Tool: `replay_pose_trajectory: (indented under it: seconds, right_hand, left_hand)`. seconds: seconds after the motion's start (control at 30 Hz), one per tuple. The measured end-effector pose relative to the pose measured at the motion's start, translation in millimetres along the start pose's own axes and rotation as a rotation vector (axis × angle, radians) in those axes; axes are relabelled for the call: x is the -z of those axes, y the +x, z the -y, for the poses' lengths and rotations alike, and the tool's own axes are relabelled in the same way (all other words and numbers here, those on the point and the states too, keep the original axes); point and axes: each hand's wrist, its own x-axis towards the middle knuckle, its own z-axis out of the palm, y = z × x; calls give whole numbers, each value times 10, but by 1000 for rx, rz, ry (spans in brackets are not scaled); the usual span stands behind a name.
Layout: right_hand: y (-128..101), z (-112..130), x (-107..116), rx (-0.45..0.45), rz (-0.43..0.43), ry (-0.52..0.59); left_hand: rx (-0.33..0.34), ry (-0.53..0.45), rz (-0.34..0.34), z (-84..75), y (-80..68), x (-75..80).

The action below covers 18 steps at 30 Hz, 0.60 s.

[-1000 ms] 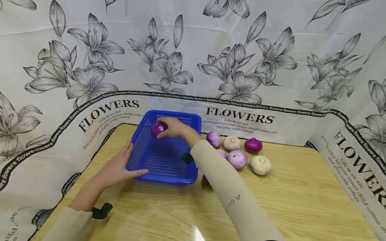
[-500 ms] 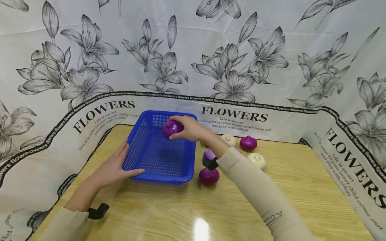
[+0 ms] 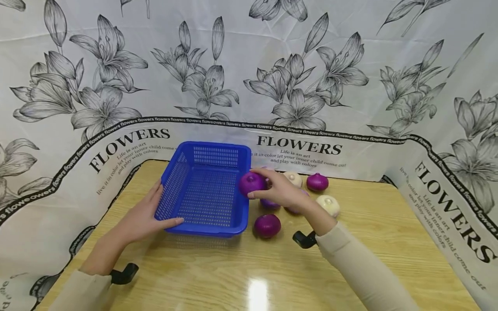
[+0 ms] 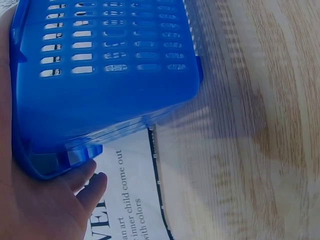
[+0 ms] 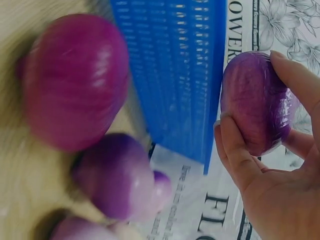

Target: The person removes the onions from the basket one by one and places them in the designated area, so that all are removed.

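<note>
Purple onion (image 3: 252, 183) in right hand (image 3: 282, 192), beside basket (image 3: 183, 170)

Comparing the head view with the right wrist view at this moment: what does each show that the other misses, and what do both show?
Only the head view shows the left hand resting against the blue basket's near-left corner, the basket's bare inside, the two pale onions and the wooden table.

Only the right wrist view shows, close up, how the fingers and thumb curl round the held onion.

Both show the right hand gripping that purple onion at the basket's right wall, and a dark purple onion lying on the table beside it.
</note>
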Motion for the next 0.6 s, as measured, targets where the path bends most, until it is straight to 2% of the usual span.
replay_pose_trajectory:
  seconds: [0.37,0.6]
  right_hand:
    - [-615,-265,144,8,-15,-47]
    - [-930,-487,194,1,-47,-74]
  left_hand:
    - [10,-16,0,20,-21,-38]
    - [5,-26,-9,16,-19,-5]
